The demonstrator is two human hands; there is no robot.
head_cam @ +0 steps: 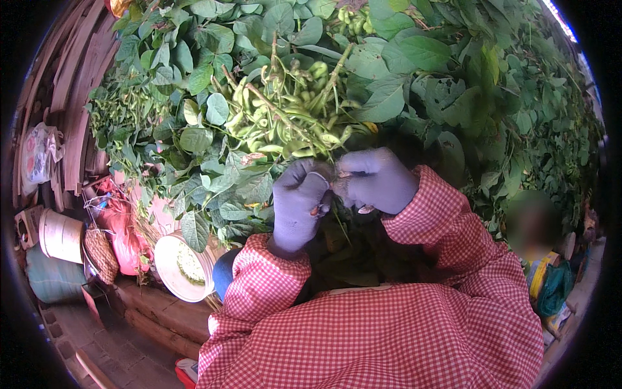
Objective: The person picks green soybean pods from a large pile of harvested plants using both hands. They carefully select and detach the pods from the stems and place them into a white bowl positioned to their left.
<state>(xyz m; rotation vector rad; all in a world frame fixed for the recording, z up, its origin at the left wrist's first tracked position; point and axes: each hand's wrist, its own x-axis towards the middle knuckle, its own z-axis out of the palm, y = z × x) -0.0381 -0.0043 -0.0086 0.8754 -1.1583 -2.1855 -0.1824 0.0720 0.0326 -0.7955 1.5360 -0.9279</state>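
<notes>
My left hand [300,200] and my right hand [376,181], both in greyish-lavender gloves, meet in front of my chest with curled fingers. Their fingertips nearly touch, and whatever may be pinched between them is too small and blurred to make out. Just beyond the knuckles lies a bunch of plump green bean pods [286,109] on cut stems, probably soybean. Its lower end reaches down to my left hand. A thin green stalk [343,226] hangs below the hands over a dark area.
Leafy bean plants [418,53] are heaped ahead and to the right. At left stand a white bucket [165,272] with pale green contents, a red plastic bag [124,233], a woven basket [100,253] and another pale bucket [60,237]. Wooden planks [77,97] lean behind them.
</notes>
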